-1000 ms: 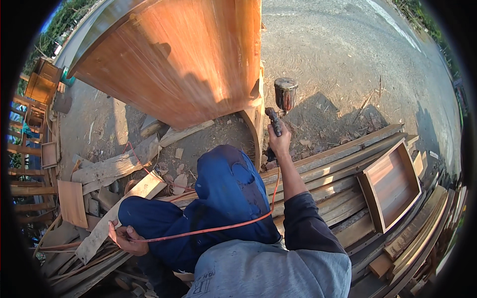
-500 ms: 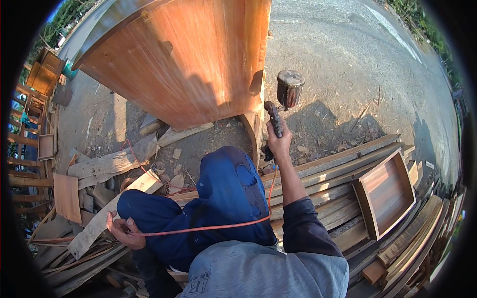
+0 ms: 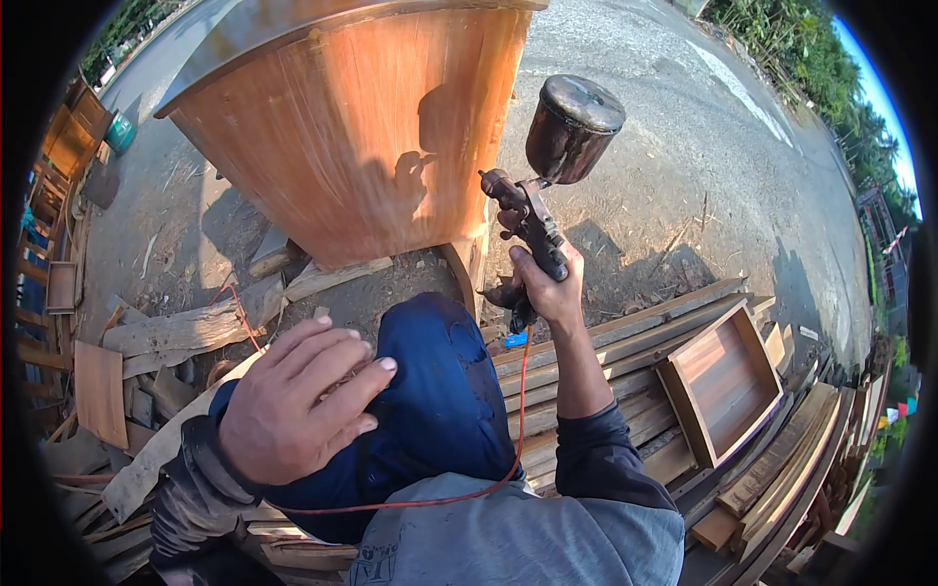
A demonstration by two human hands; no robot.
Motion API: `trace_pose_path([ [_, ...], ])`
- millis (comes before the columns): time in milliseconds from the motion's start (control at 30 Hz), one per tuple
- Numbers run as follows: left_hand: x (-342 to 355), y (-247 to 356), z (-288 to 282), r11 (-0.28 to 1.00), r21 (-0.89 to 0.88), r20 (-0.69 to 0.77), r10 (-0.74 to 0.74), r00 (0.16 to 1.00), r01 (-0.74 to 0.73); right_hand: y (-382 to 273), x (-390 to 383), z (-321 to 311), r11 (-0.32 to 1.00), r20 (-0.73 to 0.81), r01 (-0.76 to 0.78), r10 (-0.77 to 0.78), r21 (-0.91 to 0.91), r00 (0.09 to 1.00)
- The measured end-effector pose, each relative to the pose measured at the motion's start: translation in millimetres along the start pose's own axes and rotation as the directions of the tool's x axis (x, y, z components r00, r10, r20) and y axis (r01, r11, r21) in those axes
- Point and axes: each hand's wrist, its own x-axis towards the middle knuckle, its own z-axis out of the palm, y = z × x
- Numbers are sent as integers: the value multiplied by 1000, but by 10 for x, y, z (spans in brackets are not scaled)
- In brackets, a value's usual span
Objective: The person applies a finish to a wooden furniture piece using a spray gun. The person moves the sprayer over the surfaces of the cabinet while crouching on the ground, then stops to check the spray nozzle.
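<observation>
R hand (image 3: 554,286) is gripping the spray gun (image 3: 532,220), fingers clamped round its dark handle, the R forearm (image 3: 584,371) reaching in from the near right; the gun is sitting abt mid-scene, a bit right, tilted w/ its nose pointing left twd a big wooden furniture piece (image 3: 322,146); a dark metal cup (image 3: 576,132) is riding on the gun's far right side, lid on; an orange-red hose (image 3: 521,410) is hanging from below the handle, then curving near left across the shirt (image 3: 508,537) & blue trousers (image 3: 430,391), passing out of sight by the L sleeve (image 3: 210,488); a small blue bit (image 3: 515,341) is showing nr the hose top.

L hand (image 3: 303,400) is hovering over the left thigh, back up, fingers bent & a little apart; nothing is showing in it, tho the palm is mostly hidden.

Furniture piece is standing far & left of centre, orange-brown, dark shadows (image 3: 415,181) falling on its face; a shallow wooden box (image 3: 723,376) is resting tilted on stacked planks (image 3: 625,327) at right; a flat board (image 3: 101,396) is lying left amid scrap wood; a teal container (image 3: 119,134) is standing far left; grey road (image 3: 645,78) is stretching beyond.
</observation>
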Motion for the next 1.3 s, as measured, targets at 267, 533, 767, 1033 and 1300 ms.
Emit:
trace_pose_path([
  [267,1531,-35,641,937,-34,-333,318,888,-348,-177,-372,-88,972,92,181,-169,-147,981],
  [533,1682,89,862,899,-43,-283,407,869,-435,-234,-570,-207,902,96,357,-344,-241,934],
  [767,1766,91,880,872,-91,-217,453,864,-480,-248,-730,-366,912,116,260,-234,-317,965],
  [1033,1872,218,878,844,-162,-179,485,856,-512,-285,-817,-520,909,102,250,-228,-334,968],
  [1300,1964,284,987,836,-202,-128,494,860,-511,-359,-913,-711,900,107,270,-248,-343,963],
])
